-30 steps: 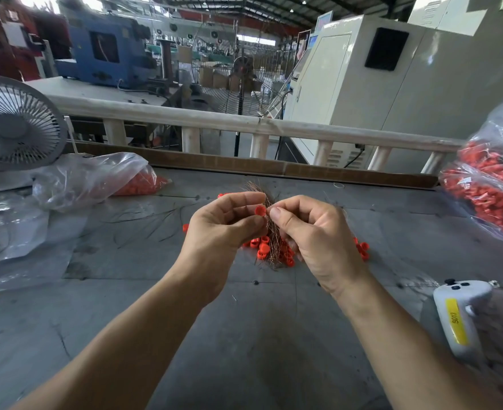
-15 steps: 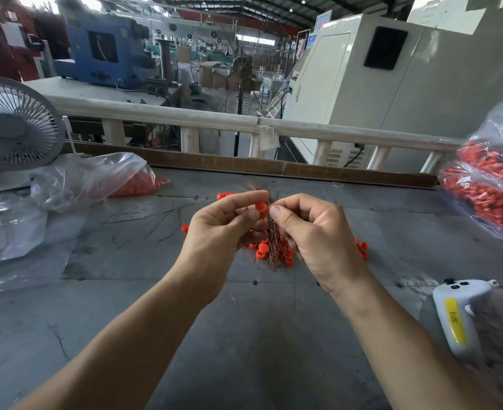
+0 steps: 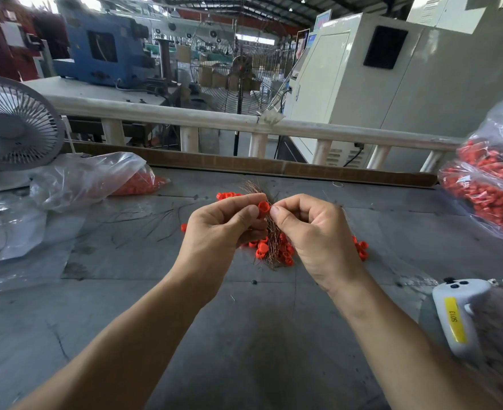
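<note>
Fingers of my left hand (image 3: pixel 223 229) pinch a red cap (image 3: pixel 264 209); my right hand (image 3: pixel 312 232) pinches copper wires (image 3: pixel 271 242) at it, above a grey table (image 3: pixel 244 335) strewn with loose caps (image 3: pixel 284 255). Machines (image 3: pixel 392 90) stand beyond the railing (image 3: pixel 203 119).

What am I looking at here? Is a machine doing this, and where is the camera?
No machine does the work: these are a person's two bare hands, filmed by one wide-angle camera worn on the head, looking forward and down. That is why both arms enter from the bottom of the picture.

The left hand pinches a small red cap between thumb and forefinger. The right hand, fingers curled, pinches at a bundle of thin coppery wires that stands between the two hands, right beside the cap.

Below them, on the grey table, lie more loose caps. A clear bag with red pieces inside lies at the left, near a fan. A fuller bag sits at the right edge. A white controller lies by the right forearm.
</note>
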Action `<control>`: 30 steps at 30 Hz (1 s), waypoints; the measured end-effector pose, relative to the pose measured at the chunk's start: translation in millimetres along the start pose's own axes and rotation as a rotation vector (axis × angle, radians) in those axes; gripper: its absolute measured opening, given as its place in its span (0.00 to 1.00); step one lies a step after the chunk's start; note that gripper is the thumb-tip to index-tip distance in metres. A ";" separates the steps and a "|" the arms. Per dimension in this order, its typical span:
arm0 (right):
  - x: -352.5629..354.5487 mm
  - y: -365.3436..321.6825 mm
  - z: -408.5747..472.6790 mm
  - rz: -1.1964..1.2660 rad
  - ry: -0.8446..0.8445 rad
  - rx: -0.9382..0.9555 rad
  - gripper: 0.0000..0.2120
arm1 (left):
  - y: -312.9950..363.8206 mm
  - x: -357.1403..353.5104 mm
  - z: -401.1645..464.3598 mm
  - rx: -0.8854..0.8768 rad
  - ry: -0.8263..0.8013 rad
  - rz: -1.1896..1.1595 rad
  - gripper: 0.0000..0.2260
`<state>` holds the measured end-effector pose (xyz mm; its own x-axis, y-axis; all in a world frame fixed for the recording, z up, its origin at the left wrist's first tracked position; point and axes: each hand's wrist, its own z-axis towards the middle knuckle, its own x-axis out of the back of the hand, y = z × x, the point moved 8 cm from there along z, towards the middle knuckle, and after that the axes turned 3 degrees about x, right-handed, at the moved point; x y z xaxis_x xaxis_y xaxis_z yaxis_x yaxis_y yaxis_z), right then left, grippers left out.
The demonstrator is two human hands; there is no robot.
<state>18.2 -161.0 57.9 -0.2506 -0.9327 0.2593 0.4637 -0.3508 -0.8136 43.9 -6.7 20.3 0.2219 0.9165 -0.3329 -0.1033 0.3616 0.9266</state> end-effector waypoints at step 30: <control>-19.6 18.6 -8.0 0.256 -0.173 -0.257 0.11 | 2.8 1.5 0.7 0.034 -0.042 -0.060 0.08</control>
<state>25.0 -148.6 33.6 0.0020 -0.9953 0.0973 0.2596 -0.0935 -0.9612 44.6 -4.4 22.5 0.2675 0.8850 -0.3809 -0.0556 0.4089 0.9109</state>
